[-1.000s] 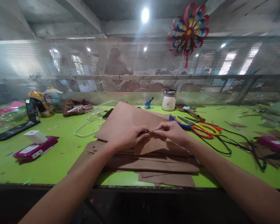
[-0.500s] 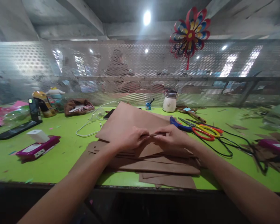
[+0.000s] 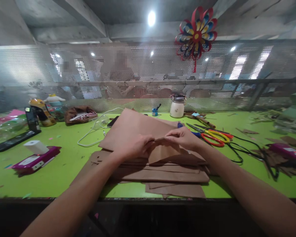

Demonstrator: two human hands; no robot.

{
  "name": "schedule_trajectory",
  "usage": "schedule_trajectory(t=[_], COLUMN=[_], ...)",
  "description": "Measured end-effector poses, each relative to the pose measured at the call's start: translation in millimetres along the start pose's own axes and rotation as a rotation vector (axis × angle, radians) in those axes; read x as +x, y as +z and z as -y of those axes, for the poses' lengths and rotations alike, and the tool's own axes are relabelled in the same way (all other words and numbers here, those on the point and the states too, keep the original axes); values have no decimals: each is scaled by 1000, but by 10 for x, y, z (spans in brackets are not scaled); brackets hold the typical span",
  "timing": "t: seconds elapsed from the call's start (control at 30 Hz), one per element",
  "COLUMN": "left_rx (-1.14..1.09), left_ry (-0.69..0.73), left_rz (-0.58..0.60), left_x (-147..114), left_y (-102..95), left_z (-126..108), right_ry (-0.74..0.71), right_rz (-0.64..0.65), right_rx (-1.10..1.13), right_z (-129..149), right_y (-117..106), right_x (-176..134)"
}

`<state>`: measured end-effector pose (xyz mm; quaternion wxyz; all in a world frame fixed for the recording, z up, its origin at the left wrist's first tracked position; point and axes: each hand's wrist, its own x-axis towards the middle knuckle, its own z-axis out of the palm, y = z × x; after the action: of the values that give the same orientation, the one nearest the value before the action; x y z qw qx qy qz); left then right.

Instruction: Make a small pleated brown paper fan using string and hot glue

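A stack of brown kraft paper (image 3: 158, 174) lies at the front of the green table, with one large sheet (image 3: 130, 123) slanting up behind my hands. My left hand (image 3: 139, 144) is closed, pinching the edge of a piece of brown paper (image 3: 160, 139). On the other side my right hand (image 3: 181, 137) pinches the same edge between thumb and fingers. The paper hangs below the fingers as a raised flap, partly in shadow. Scissors with red and yellow handles (image 3: 213, 136) lie just beyond my right hand, beside a blue-handled tool (image 3: 196, 134) that the hand partly covers.
At left are a purple power strip (image 3: 37, 161) with a white plug, a black stand (image 3: 32, 120) and a yellow-black bottle (image 3: 42, 112). A white jar (image 3: 177, 107) and small blue pot (image 3: 155, 112) stand at the back. Black cords (image 3: 251, 151) and paper scraps lie right.
My right hand's fingers have shifted slightly right, apart from the left hand's, so more of the pinched paper edge shows between them. The whole view has moved a little.
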<state>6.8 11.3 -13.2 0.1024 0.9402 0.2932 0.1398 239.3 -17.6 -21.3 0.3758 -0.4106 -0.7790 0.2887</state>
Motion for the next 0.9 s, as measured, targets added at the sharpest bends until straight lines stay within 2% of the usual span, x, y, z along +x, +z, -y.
schedule_trajectory(t=[0.1,0.33,0.43,0.53,0.6,0.67,0.77,0.83,0.9], left_rx=[-7,-175,-316,-592,-805,-974,-1101,-1130,-1155], left_ry=[3,9,-9,-62,-79,-79,-84,-75,-57], left_rz=[12,55,77,151,232,314,427,466,473], left_x=[-7,11,-4,-48,-82,-109,-130,-130,-122], left_y=[-15,-54,-111,-160,-163,-141,-89,-61,-46], left_z=[0,48,57,7,-57,-122,-182,-192,-195], right_ry=[16,59,98,93,64,29,-16,-47,-79], right_rz=[54,163,89,-7,52,185,372,421,416], right_rx=[74,188,371,566,623,623,583,561,540], right_z=[-1,-6,-39,-29,28,113,233,279,302], right_y=[-73,-187,-245,-236,-183,-117,-41,-15,1], right_x=[-2,-41,-45,-49,-68,-98,-144,-157,-157])
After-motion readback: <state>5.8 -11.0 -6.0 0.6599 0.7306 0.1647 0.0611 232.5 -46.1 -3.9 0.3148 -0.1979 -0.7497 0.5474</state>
